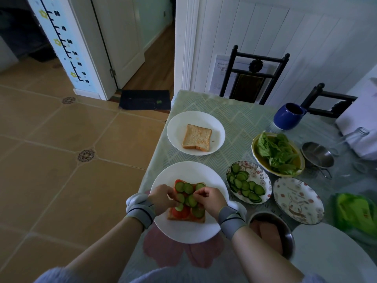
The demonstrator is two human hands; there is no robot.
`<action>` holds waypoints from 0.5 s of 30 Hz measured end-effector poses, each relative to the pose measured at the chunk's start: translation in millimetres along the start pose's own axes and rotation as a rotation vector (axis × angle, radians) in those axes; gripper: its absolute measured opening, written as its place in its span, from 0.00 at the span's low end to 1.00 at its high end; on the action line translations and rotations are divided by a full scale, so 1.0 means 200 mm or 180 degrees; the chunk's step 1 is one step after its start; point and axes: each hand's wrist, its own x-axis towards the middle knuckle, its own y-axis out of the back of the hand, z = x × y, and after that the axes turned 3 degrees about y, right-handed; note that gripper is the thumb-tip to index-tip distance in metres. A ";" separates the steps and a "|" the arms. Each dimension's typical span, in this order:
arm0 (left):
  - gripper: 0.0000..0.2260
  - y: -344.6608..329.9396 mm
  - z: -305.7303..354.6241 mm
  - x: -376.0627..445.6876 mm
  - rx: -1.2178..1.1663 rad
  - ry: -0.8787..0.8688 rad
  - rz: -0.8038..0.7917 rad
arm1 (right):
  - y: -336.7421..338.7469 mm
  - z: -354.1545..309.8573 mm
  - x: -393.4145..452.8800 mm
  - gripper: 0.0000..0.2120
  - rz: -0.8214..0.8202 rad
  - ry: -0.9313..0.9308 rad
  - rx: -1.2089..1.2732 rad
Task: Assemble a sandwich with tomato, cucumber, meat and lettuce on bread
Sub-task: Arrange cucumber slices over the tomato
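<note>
Green cucumber slices (187, 188) lie in overlapping rounds on red tomato slices (180, 213), which cover a slice of bread (201, 218) whose brown crust shows along the near edge. This open sandwich sits in the middle of a white plate (189, 231) at the near left part of the table (234, 119), which is covered with a pale green patterned cloth.

Both hands are over the sandwich. The left hand (162, 199) has its fingers curled, the tips pinching a cucumber slice (179, 207) at the sandwich's left side, over the tomato. The right hand (208, 198) is curled as well, fingertips bunched and touching the cucumber rounds near the sandwich's middle; whether it grips a slice I cannot tell. Each wrist wears a grey band.

Further back on the table a second white plate (177, 127) holds one plain slice of toast (196, 137). To the right of the sandwich, a patterned plate (263, 176) holds more cucumber slices. Behind it a yellow-rimmed bowl (255, 146) holds lettuce leaves (275, 152). A patterned plate with a rabbit (297, 201) lies just beside the cucumber plate. A metal bowl (285, 227) close to the right wrist holds pale pink meat (267, 231). A blue mug (285, 117) stands at the back.
</note>
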 end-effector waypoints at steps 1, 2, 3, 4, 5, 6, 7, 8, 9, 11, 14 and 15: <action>0.03 0.00 0.00 0.01 -0.0090 -0.0001 -0.0004 | 0.00 0.00 0.00 0.09 0.0002 -0.0002 -0.0001; 0.06 0.01 0.00 0.01 -0.0203 -0.0012 -0.0033 | 0.00 0.00 0.00 0.07 -0.0022 0.0004 0.0017; 0.09 0.01 0.00 0.01 -0.0344 0.0045 -0.0130 | 0.00 0.00 0.00 0.06 -0.0069 -0.0001 -0.0011; 0.10 0.01 0.00 0.01 -0.0430 0.0102 -0.0195 | 0.00 0.01 0.00 0.06 -0.0110 0.0003 -0.0016; 0.10 0.01 -0.01 0.01 -0.0451 0.0171 -0.0236 | -0.01 0.01 0.00 0.04 -0.0150 -0.0034 -0.0031; 0.10 0.00 -0.01 0.02 -0.0438 0.0206 -0.0252 | -0.01 0.01 0.00 0.02 -0.0182 -0.0033 -0.0043; 0.10 -0.01 -0.02 0.01 -0.0434 0.0255 -0.0246 | -0.01 0.00 -0.01 0.06 -0.0199 -0.0053 -0.0086; 0.09 -0.03 -0.02 0.01 -0.0433 0.0291 -0.0229 | -0.01 0.01 -0.01 0.09 -0.0219 -0.0076 -0.0138; 0.09 -0.04 -0.03 0.01 -0.0433 0.0323 -0.0195 | -0.01 0.01 -0.01 0.11 -0.0263 -0.0097 -0.0208; 0.09 -0.06 -0.05 0.01 -0.0431 0.0382 -0.0075 | -0.02 0.01 -0.02 0.12 -0.0343 -0.0094 -0.0318; 0.11 -0.06 -0.05 0.00 -0.0400 0.0370 0.0103 | -0.03 0.01 -0.02 0.13 -0.0397 -0.0039 -0.0478; 0.11 -0.06 -0.05 0.00 -0.0365 0.0377 0.0159 | -0.03 0.01 -0.02 0.12 -0.0392 -0.0023 -0.0564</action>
